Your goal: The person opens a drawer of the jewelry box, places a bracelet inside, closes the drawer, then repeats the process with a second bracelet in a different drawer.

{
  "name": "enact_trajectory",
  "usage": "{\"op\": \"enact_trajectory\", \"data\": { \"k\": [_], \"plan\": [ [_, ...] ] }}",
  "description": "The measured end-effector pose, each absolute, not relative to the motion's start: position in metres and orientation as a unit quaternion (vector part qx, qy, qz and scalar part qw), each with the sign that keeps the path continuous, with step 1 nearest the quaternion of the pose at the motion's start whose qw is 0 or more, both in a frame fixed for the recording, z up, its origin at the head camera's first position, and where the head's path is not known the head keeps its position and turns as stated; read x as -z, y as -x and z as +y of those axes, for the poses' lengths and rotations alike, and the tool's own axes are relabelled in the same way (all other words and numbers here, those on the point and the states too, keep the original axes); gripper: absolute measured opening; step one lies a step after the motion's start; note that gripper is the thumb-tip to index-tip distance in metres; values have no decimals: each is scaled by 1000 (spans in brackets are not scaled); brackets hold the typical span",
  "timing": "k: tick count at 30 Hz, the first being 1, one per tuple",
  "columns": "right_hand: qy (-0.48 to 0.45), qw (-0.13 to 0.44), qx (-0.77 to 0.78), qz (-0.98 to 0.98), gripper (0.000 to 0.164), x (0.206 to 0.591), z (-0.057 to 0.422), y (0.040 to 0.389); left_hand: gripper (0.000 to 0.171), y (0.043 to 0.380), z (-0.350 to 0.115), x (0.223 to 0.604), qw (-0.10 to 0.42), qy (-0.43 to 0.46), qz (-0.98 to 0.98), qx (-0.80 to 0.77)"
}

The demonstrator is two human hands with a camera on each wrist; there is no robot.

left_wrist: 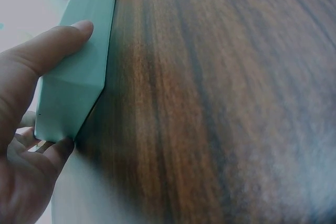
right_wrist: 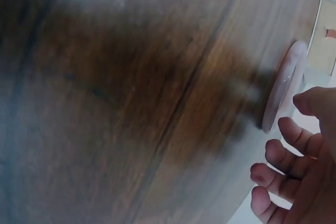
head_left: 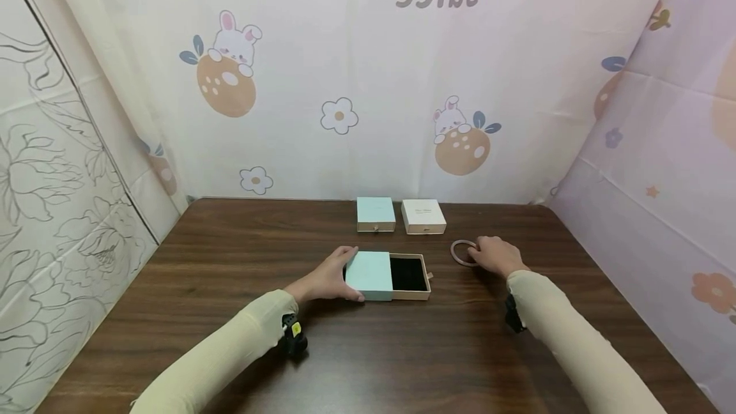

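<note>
A light-blue drawer box lies on the table, its drawer slid out to the right and showing a black lining. My left hand grips the sleeve from its left end. In the left wrist view, the thumb lies along one side of the sleeve, with fingers at the far side. To the right, a pale pinkish bangle lies by my right hand. The right wrist view shows the thumb and loosely bent fingers apart, right at the bangle but not visibly closed round it.
Behind the opened box stand a second light-blue drawer box and a white drawer box, both closed. The brown wooden table meets a printed curtain at the back and another printed cloth on the right.
</note>
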State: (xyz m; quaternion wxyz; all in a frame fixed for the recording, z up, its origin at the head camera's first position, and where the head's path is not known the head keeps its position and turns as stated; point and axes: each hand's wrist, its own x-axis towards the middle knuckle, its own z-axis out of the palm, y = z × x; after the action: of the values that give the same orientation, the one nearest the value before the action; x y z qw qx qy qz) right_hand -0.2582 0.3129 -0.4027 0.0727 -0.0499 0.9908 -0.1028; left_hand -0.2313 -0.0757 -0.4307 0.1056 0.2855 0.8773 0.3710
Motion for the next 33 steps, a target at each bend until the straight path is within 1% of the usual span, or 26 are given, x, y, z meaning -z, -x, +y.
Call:
{"op": "enact_trajectory", "data": {
  "k": [3, 7, 10, 15, 20, 33],
  "plan": [
    [33, 80, 81, 993, 32, 403, 316, 260, 109, 232, -75, 429, 108, -284, 878, -370],
    [17, 86, 45, 995, 42, 404, 320, 262, 109, 233, -75, 427, 113, -282, 877, -372],
    [9, 102, 30, 994, 45, 404, 321, 262, 109, 234, -74, 426, 117, -281, 876, -375],
    [12, 133, 22, 991, 42, 404, 320, 262, 109, 235, -75, 426, 119, -283, 874, -377],
    [24, 121, 7, 992, 42, 406, 318, 263, 109, 237, -78, 427, 122, -282, 874, -377],
    [63, 101, 3, 993, 30, 413, 315, 261, 109, 237, -80, 429, 122, -278, 875, -377]
  ]
}}
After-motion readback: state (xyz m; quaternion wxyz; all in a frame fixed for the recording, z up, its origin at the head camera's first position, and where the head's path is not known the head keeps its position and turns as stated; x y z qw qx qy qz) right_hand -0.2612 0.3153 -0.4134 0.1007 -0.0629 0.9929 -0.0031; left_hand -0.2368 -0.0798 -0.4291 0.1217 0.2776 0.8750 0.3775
